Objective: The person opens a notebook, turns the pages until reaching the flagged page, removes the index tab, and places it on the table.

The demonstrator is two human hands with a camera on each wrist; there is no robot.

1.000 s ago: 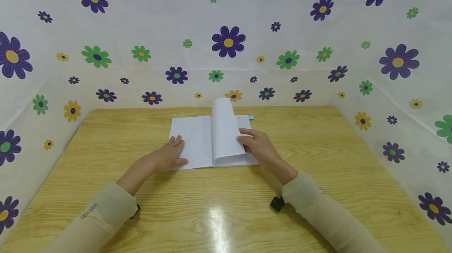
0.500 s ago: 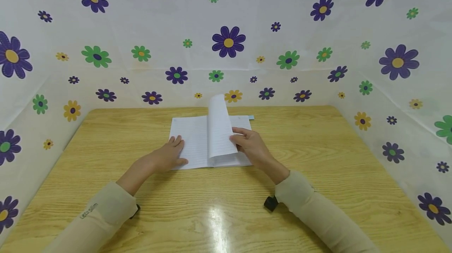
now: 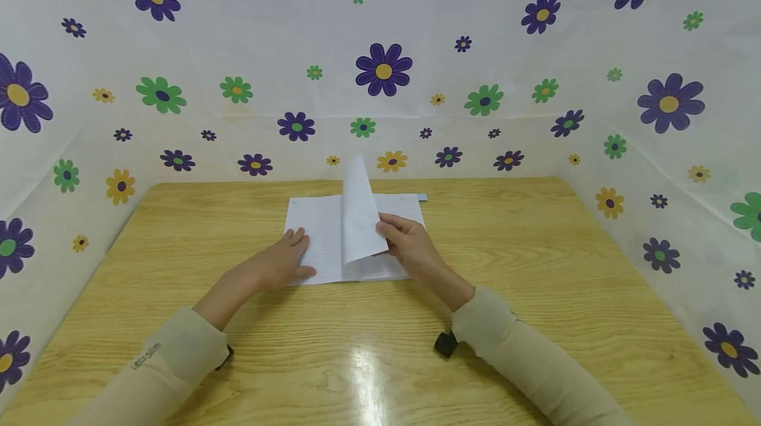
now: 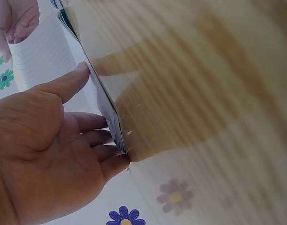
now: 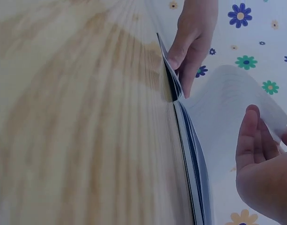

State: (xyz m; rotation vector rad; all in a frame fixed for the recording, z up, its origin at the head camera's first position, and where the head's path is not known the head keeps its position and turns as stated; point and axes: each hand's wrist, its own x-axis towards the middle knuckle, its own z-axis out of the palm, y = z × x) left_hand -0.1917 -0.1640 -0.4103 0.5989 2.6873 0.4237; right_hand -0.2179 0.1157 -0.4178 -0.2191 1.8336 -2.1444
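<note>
An open notebook [image 3: 321,234] with white ruled pages lies on the table. My left hand [image 3: 279,264] rests on its left page, fingers spread near the outer edge; in the left wrist view that hand [image 4: 54,154] has its fingertips on the page's border. With thumb and fingers, my right hand [image 3: 413,248] pinches the edge of a raised page [image 3: 359,214], which stands up curved near the spine. In the right wrist view the lifted page [image 5: 227,103] bends over toward the right hand [image 5: 265,173]. Part of the right-hand page lies hidden behind that hand.
A small light-blue tab [image 3: 423,197] sticks out at the notebook's far right corner. The wood-grain table [image 3: 333,360] is bounded at the back and sides by a white flowered cloth [image 3: 416,10]. A black wrist device [image 3: 445,345] sits under the right sleeve.
My right hand has moved left, carrying the page's edge with it, so the page stands steeper and closer to the left side. More of the right page shows. The left hand stays in place.
</note>
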